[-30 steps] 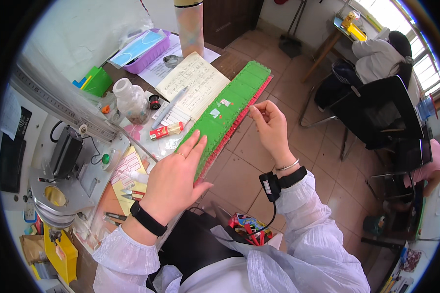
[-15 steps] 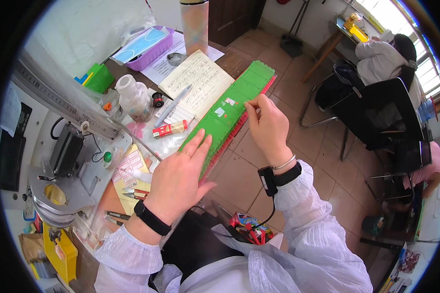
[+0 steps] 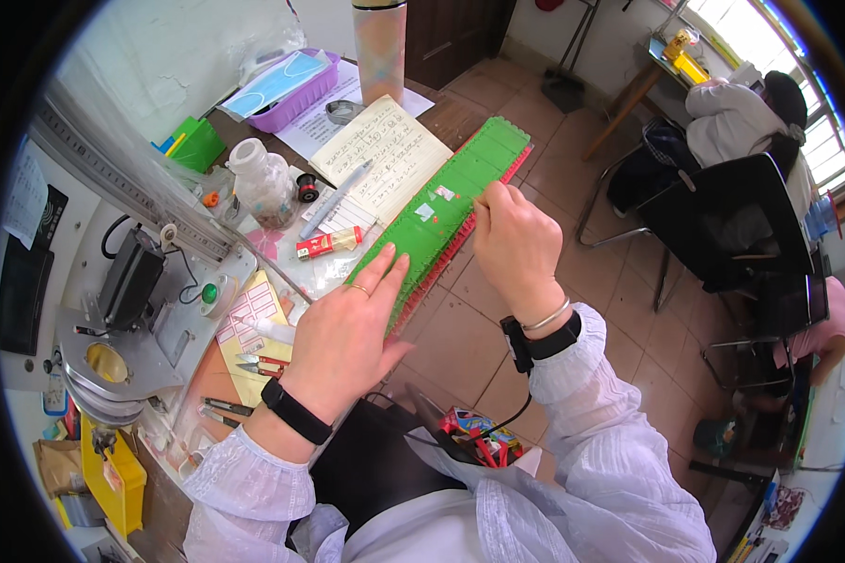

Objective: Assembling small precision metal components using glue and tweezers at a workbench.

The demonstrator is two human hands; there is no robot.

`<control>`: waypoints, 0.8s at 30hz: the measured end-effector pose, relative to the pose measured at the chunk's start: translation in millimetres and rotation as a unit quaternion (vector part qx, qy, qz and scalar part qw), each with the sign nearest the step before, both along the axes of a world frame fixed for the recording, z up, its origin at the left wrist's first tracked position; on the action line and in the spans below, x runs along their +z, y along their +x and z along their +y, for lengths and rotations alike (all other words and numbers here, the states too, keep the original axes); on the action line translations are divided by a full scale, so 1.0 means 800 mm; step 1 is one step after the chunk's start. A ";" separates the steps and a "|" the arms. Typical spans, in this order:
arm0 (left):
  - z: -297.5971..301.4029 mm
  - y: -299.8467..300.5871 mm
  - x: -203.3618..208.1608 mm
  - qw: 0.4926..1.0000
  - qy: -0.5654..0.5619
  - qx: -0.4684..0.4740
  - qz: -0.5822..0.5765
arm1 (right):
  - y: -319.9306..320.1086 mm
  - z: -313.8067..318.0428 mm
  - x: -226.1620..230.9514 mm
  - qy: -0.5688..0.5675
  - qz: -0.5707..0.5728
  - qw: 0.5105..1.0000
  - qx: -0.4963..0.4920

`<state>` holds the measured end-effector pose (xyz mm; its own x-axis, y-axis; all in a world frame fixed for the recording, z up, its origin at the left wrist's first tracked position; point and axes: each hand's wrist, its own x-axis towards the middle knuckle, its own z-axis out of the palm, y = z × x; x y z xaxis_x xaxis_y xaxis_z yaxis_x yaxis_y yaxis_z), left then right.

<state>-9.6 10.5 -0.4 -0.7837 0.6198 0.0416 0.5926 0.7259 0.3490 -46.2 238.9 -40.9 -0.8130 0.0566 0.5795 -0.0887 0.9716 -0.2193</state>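
Pressing green tray (image 3: 441, 211) w/ left hand (image 3: 347, 333).

The desk left of the green tray (image 3: 446, 202) is crowded by a bottle (image 3: 261, 181), notebook (image 3: 382, 155) and marker (image 3: 329, 243). Open floor (image 3: 535, 122) is left free to its right

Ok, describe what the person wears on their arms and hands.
Both arms wear loose white gathered sleeves. The left hand has a thin ring and a black band at the wrist. The right hand has a silver bangle plus a black strap with a small box and cable.
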 end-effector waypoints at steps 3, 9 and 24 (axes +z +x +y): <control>0.000 0.000 -0.001 1.000 0.008 0.000 0.007 | 0.003 0.007 -0.004 0.016 -0.023 1.000 -0.010; 0.001 -0.001 -0.002 1.000 0.006 0.005 0.009 | 0.001 0.010 -0.020 -0.023 -0.025 0.999 -0.015; -0.004 0.004 -0.004 0.999 0.025 0.012 0.041 | 0.039 0.076 -0.055 -0.585 -0.171 0.793 0.021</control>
